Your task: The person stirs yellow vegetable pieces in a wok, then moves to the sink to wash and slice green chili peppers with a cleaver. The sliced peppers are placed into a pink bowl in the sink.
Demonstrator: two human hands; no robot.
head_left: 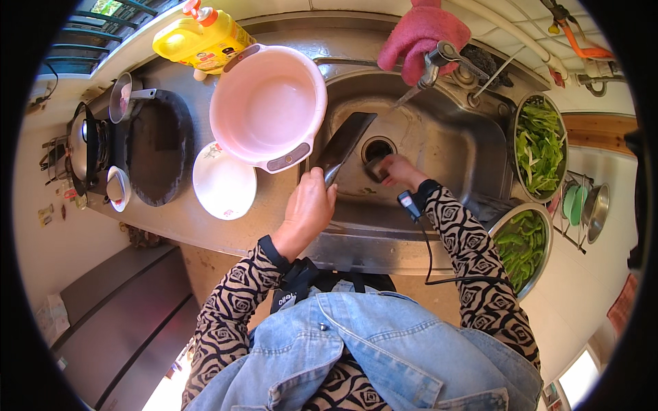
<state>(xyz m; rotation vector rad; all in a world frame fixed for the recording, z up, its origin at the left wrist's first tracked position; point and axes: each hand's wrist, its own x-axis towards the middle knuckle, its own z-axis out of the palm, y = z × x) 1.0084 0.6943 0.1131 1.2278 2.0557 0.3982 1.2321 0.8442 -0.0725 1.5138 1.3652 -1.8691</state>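
Observation:
My left hand [308, 203] grips the handle of a dark-bladed kitchen cleaver [347, 138], held at a slant over the left side of the stainless steel sink [442, 177]. By the open drain hole [378, 149], my right hand [401, 172] holds a small dark object [377, 169]; motion blur hides what it is, though it may be a drain strainer. Water runs from the metal faucet [426, 77] into the basin. Small green scraps [367, 190] lie on the sink floor near my right hand.
A pink basin [267, 105] overlaps the sink's left edge, beside a white plate [224, 187] and a yellow detergent bottle [205, 41]. Bowls of leafy greens [540, 149] and green peppers [522, 246] stand at right. Farther left is a round dark board [159, 149]. A pink cloth [424, 38] hangs behind the faucet.

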